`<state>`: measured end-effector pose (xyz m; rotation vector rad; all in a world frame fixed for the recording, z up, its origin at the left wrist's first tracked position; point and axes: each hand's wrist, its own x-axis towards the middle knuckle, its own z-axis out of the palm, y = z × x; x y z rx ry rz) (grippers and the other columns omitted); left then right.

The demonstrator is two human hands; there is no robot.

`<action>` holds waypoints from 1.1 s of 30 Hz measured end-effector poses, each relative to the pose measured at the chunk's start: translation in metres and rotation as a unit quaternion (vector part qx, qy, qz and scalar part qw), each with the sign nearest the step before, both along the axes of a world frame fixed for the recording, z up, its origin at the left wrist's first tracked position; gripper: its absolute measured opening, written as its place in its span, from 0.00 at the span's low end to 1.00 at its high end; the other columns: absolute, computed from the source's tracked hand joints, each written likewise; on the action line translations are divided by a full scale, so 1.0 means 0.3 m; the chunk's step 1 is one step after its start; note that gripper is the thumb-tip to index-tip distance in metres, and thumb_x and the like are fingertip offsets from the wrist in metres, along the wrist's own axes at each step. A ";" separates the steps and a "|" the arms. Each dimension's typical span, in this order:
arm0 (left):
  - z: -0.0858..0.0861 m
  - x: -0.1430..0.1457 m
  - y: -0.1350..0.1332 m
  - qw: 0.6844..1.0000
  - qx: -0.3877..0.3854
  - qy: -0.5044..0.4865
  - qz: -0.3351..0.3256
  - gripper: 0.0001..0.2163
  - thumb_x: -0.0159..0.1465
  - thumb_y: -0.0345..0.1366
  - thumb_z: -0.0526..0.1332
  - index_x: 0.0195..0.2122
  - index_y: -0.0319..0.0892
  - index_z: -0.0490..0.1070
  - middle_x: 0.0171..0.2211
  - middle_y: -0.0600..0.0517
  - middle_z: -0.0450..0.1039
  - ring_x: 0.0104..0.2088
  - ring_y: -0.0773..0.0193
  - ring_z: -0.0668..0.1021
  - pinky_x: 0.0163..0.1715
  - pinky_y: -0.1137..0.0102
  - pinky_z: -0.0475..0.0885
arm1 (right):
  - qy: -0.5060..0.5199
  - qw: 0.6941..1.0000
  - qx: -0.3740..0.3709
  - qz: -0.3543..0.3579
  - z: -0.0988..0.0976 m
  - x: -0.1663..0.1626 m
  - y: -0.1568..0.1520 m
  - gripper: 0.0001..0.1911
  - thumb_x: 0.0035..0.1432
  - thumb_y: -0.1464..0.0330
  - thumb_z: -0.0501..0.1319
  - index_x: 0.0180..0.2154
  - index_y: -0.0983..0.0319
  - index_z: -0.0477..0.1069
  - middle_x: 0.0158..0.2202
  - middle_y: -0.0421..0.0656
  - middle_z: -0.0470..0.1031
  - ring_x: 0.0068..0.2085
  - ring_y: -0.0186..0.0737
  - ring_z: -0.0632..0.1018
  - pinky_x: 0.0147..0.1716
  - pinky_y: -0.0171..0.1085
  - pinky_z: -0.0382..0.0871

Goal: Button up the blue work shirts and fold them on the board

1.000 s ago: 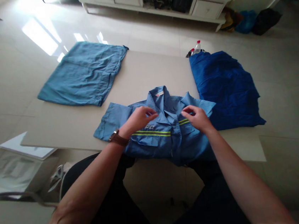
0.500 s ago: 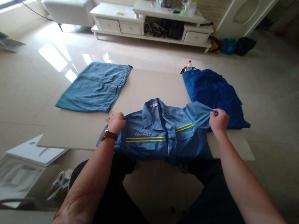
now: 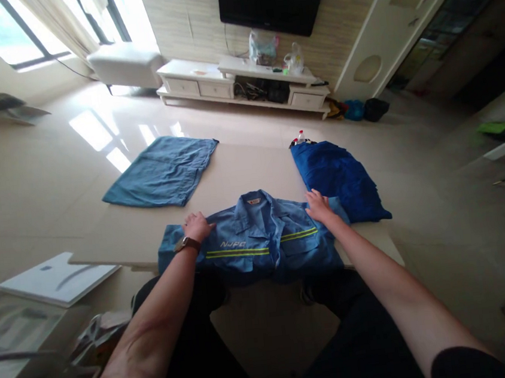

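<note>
A light blue work shirt (image 3: 258,239) with yellow reflective stripes lies face up on a beige board (image 3: 241,166) on the floor, its hem hanging over the near edge. My left hand (image 3: 197,226), a brown watch on its wrist, rests on the shirt's left shoulder with fingers curled on the cloth. My right hand (image 3: 317,206) lies flat on the right shoulder, fingers stretched out. Neither hand lifts the fabric.
A folded light blue garment (image 3: 164,171) lies at the board's far left. A dark blue garment (image 3: 339,180) lies at its right, a bottle (image 3: 301,139) behind it. White papers (image 3: 57,278) sit at the left. A TV cabinet (image 3: 241,85) stands at the back.
My hands let go of the sleeve ends and moved inward onto the shirt's shoulders. The head tilted up, so more of the room shows.
</note>
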<state>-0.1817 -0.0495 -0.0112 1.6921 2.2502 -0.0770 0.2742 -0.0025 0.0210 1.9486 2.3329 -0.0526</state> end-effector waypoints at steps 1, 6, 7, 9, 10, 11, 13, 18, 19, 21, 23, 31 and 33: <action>-0.001 -0.018 -0.005 1.000 -0.014 0.006 0.013 0.29 0.64 0.47 0.62 0.60 0.32 0.66 0.62 0.23 0.65 0.64 0.34 0.69 0.57 0.47 0.68 | -0.024 0.999 -0.037 -0.002 -0.016 -0.029 0.032 0.30 0.62 0.70 0.59 0.66 0.63 0.62 0.66 0.58 0.66 0.69 0.55 0.58 0.64 0.52 0.53; 0.003 -0.129 -0.075 0.996 -0.086 0.008 -0.003 0.25 0.63 0.45 0.63 0.58 0.37 0.70 0.57 0.30 0.74 0.60 0.39 0.76 0.57 0.50 0.70 | -0.051 0.991 -0.121 -0.014 -0.062 -0.063 0.080 0.16 0.57 0.69 0.67 0.48 0.60 0.76 0.49 0.53 0.79 0.58 0.57 0.73 0.57 0.51 0.59; 0.010 -0.140 -0.096 0.996 -0.085 0.005 -0.011 0.23 0.63 0.44 0.64 0.56 0.38 0.72 0.55 0.31 0.76 0.57 0.40 0.78 0.56 0.51 0.70 | -0.047 0.992 -0.120 -0.012 -0.059 -0.054 0.068 0.12 0.57 0.70 0.67 0.44 0.60 0.77 0.49 0.52 0.79 0.56 0.55 0.74 0.56 0.49 0.60; 0.033 -0.150 -0.139 0.997 -0.073 -0.004 -0.030 0.18 0.64 0.42 0.63 0.51 0.40 0.75 0.52 0.34 0.79 0.55 0.42 0.80 0.55 0.55 0.71 | -0.034 0.994 -0.104 -0.006 -0.036 -0.028 0.028 0.06 0.57 0.70 0.66 0.39 0.60 0.77 0.50 0.51 0.78 0.53 0.52 0.75 0.52 0.45 0.62; 0.050 -0.149 -0.158 0.997 -0.061 -0.009 -0.043 0.15 0.64 0.41 0.62 0.50 0.41 0.77 0.51 0.35 0.80 0.54 0.43 0.80 0.54 0.56 0.71 | -0.025 0.996 -0.090 -0.002 -0.016 -0.012 0.004 0.05 0.58 0.70 0.65 0.38 0.60 0.77 0.50 0.50 0.78 0.52 0.51 0.75 0.49 0.43 0.62; 0.071 -0.146 -0.175 0.997 -0.043 -0.016 -0.057 0.14 0.66 0.41 0.60 0.49 0.41 0.78 0.51 0.37 0.80 0.55 0.45 0.80 0.54 0.58 0.71 | -0.015 0.997 -0.072 0.001 0.009 0.005 -0.021 0.04 0.58 0.69 0.65 0.37 0.60 0.77 0.50 0.49 0.78 0.52 0.50 0.75 0.48 0.41 0.62; 0.122 -0.138 -0.202 0.996 -0.002 -0.031 -0.083 0.15 0.68 0.42 0.57 0.49 0.44 0.78 0.52 0.39 0.80 0.55 0.49 0.79 0.53 0.63 0.70 | 0.006 1.000 -0.028 0.005 0.073 0.043 -0.070 0.04 0.61 0.69 0.62 0.38 0.60 0.75 0.46 0.48 0.79 0.49 0.47 0.76 0.45 0.39 0.62; 0.301 -0.129 -0.243 0.985 0.106 -0.079 -0.114 0.20 0.71 0.49 0.53 0.52 0.45 0.78 0.52 0.42 0.80 0.51 0.53 0.80 0.47 0.67 0.69 | 0.040 0.995 0.084 -0.019 0.278 0.156 -0.182 0.08 0.64 0.68 0.55 0.40 0.61 0.71 0.37 0.47 0.79 0.39 0.44 0.77 0.40 0.37 0.60; 0.342 -0.130 -0.252 0.978 0.135 -0.098 -0.126 0.21 0.70 0.51 0.52 0.49 0.44 0.79 0.48 0.42 0.81 0.47 0.53 0.80 0.44 0.67 0.69 | 0.052 0.993 0.105 -0.021 0.319 0.178 -0.207 0.08 0.64 0.67 0.55 0.40 0.61 0.71 0.36 0.47 0.78 0.38 0.44 0.77 0.39 0.37 0.60; 0.422 -0.134 -0.277 0.958 0.186 -0.143 -0.163 0.24 0.70 0.55 0.51 0.40 0.42 0.79 0.38 0.45 0.81 0.38 0.57 0.79 0.39 0.69 0.67 | 0.086 0.984 0.153 -0.013 0.393 0.216 -0.267 0.08 0.65 0.65 0.55 0.40 0.60 0.70 0.33 0.46 0.77 0.34 0.45 0.76 0.35 0.37 0.58; 0.496 -0.144 -0.311 0.939 0.218 -0.175 -0.201 0.26 0.69 0.57 0.51 0.33 0.40 0.77 0.29 0.50 0.78 0.31 0.62 0.75 0.34 0.70 0.64 | 0.114 0.972 0.204 0.012 0.454 0.248 -0.337 0.09 0.66 0.62 0.54 0.39 0.59 0.69 0.30 0.45 0.75 0.31 0.45 0.75 0.31 0.37 0.56; 0.709 -0.203 -0.376 0.921 0.305 -0.164 -0.180 0.26 0.66 0.57 0.54 0.23 0.40 0.69 0.19 0.56 0.63 0.25 0.67 0.64 0.29 0.70 0.57 | 0.081 0.936 0.342 -0.007 0.653 0.302 -0.494 0.15 0.68 0.57 0.53 0.39 0.60 0.69 0.29 0.47 0.75 0.28 0.45 0.74 0.29 0.37 0.55; 0.758 -0.206 -0.332 0.921 0.321 -0.155 -0.160 0.26 0.66 0.57 0.54 0.23 0.40 0.69 0.19 0.55 0.63 0.25 0.66 0.64 0.29 0.70 0.57 | 0.056 0.934 0.352 -0.034 0.707 0.296 -0.459 0.16 0.69 0.56 0.52 0.41 0.60 0.70 0.30 0.48 0.76 0.28 0.45 0.74 0.29 0.37 0.53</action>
